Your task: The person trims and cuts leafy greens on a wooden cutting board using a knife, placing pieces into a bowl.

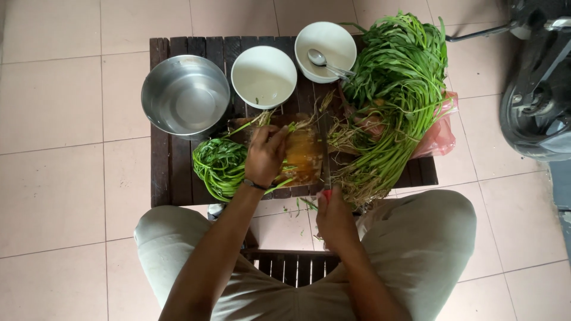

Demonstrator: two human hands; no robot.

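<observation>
The left hand presses down with its fingers closed over a small bunch of green stalks, pinning them to the wooden cutting board. The right hand is wrapped shut around the red handle of a knife, whose thin blade runs toward twelve o'clock across the board, just right of the left fingers. The held stalks are long, slender and glossy green, curling into a loose loop at nine o'clock from the board, with pale rooty ends near the blade; whether the edge touches them is hard to tell.

The board is amber-stained, resting on a dark slatted wooden table. At three o'clock lies one large heap of the same greens on a pink plastic bag. At twelve o'clock stand two round white bowls: one bare, one holding a metal spoon. At ten o'clock sits one shiny steel bowl.
</observation>
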